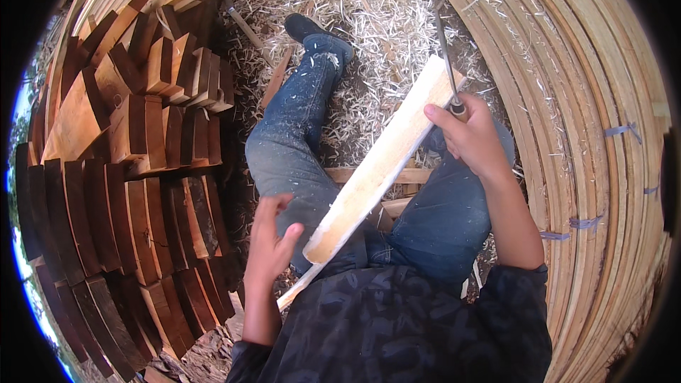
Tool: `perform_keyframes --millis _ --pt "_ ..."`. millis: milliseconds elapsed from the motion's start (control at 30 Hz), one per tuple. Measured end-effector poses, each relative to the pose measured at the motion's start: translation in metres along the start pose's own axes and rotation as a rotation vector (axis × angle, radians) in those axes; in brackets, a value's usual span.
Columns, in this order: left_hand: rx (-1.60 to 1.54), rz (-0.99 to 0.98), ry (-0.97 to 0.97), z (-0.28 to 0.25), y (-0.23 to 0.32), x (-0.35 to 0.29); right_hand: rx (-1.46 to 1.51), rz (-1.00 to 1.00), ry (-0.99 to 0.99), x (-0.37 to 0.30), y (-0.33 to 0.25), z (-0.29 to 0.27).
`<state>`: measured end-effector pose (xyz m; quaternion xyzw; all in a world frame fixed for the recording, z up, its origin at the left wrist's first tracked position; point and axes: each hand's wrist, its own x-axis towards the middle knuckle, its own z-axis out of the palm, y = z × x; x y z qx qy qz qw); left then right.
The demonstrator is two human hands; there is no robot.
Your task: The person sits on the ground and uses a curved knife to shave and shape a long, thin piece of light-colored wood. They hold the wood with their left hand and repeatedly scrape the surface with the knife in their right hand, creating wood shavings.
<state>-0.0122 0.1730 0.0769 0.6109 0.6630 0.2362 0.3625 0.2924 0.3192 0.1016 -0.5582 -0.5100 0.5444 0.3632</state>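
My right hand is closed round the wooden handle of a tool with a long, thin metal blade, which points away from me. The thumb of that hand presses on a long pale piece of wood, near its far end. This wood slants across my lap, with a tan upper face and whitish edges. Left of its near end, my left hand hovers with thumb and fingers apart, holding nothing and not touching the wood. A thin pale strip shows beyond the near end, partly hidden by my shirt.
Stacked reddish-brown wood blocks rise on my left. Long pale boards, tied with bluish strips, curve along my right. Shavings cover the ground ahead, where a stick-like handle lies. Wooden bars lie between my legs.
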Motion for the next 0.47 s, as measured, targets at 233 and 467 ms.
perform_keyframes --millis 233,467 --pt "-0.277 -0.022 -0.421 0.052 0.063 0.054 -0.002 -0.076 0.027 -0.015 0.005 -0.011" --pt "-0.182 -0.072 -0.242 0.076 0.032 0.058 -0.544 -0.22 0.053 -0.037 0.059 -0.02"
